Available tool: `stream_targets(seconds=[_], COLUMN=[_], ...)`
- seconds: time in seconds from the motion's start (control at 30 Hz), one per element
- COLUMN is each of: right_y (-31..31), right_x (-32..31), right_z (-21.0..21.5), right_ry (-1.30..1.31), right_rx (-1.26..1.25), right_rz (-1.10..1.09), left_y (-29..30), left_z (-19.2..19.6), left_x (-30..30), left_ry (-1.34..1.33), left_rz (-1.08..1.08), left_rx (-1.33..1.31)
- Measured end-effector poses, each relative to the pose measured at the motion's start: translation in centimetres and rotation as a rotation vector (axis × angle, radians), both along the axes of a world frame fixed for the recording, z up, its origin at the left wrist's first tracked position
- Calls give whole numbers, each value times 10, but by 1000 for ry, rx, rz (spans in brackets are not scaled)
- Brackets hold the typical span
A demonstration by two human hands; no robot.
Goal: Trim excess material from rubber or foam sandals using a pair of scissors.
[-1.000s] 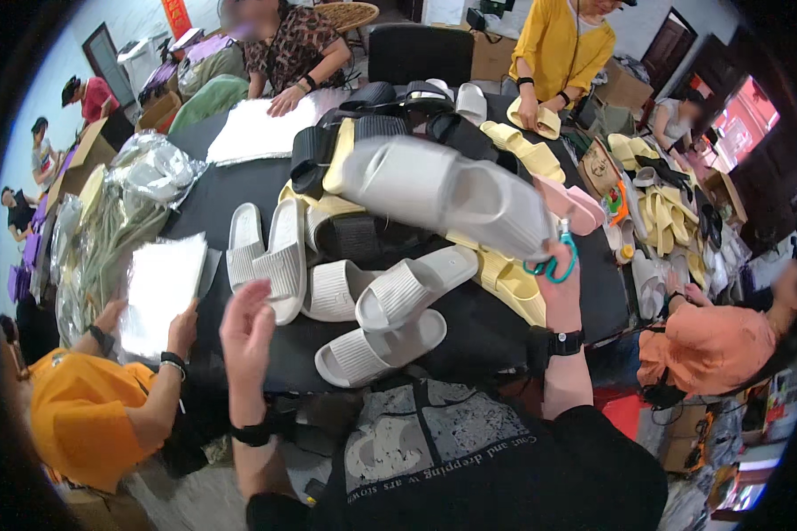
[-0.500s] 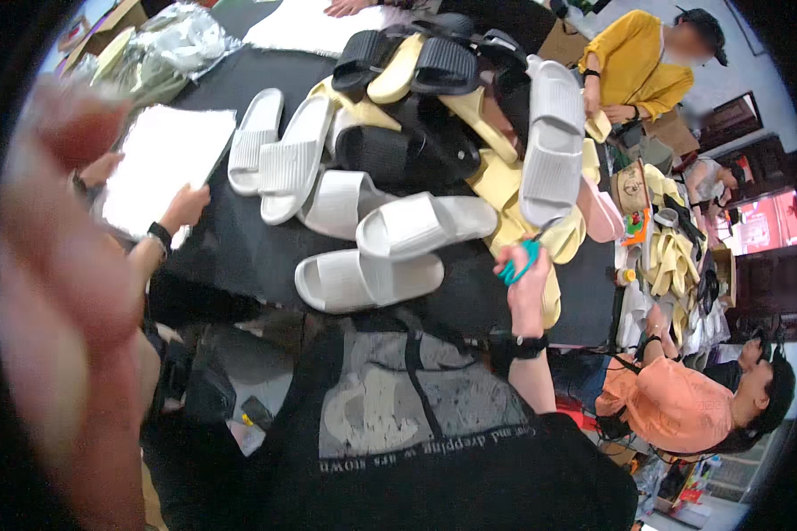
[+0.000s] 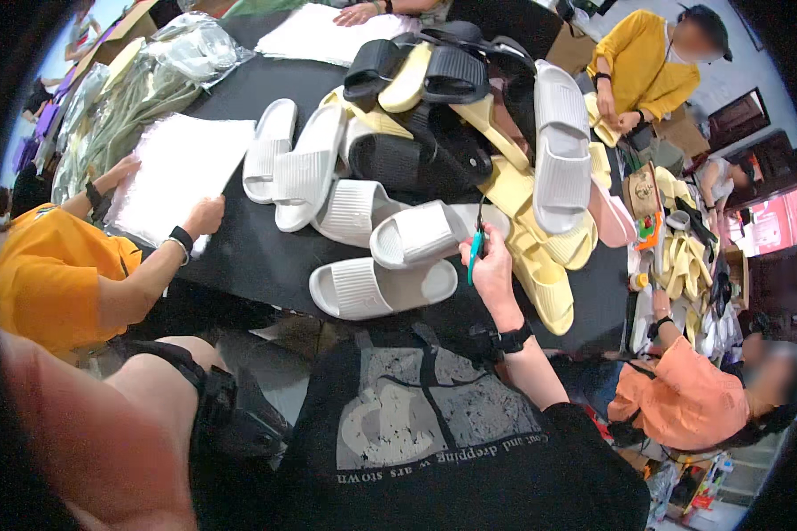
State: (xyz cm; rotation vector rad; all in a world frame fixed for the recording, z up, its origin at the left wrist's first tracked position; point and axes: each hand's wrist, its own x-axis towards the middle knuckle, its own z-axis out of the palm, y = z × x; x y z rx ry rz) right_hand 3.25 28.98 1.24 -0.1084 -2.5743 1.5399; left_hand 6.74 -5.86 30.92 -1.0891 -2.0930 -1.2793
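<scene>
**Scissors held over a heap of foam slides**

We see a small pair of teal-handled scissors, thin and upright, its dark blades pointing up toward the pile of footwear. It stands at the near edge of a black table, just beside a white slide that lies on its side. Our right hand is clenched around the scissor handles, with a black wristband on that wrist. Our left arm comes in large and blurred at the lower left, wearing a black strap; the left hand itself is out of view, so we cannot tell its state.

Just below the scissors lies another white slide, ribbed on its strap, flat on the table. Behind them rises a heap of pale yellow slides, black slides and one long grey-white slide tilted on top.

To the left, a person in an orange shirt rests both hands on a white sheet. To the right, a person in a salmon shirt sits near more yellow footwear.
</scene>
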Motion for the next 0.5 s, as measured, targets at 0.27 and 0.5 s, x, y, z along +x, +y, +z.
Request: stream_targets(seconds=[0.27,0.5], right_y=[-14,-26], right_x=[-2,-11], right_z=[8,0], right_ry=[-31,-58], right_rx=[-9,-74], right_rz=[-23,63], left_y=[10,-1], left_z=[16,-6], left_x=[2,30], left_ry=[178,95], left_rz=[257,330], left_rx=[32,104])
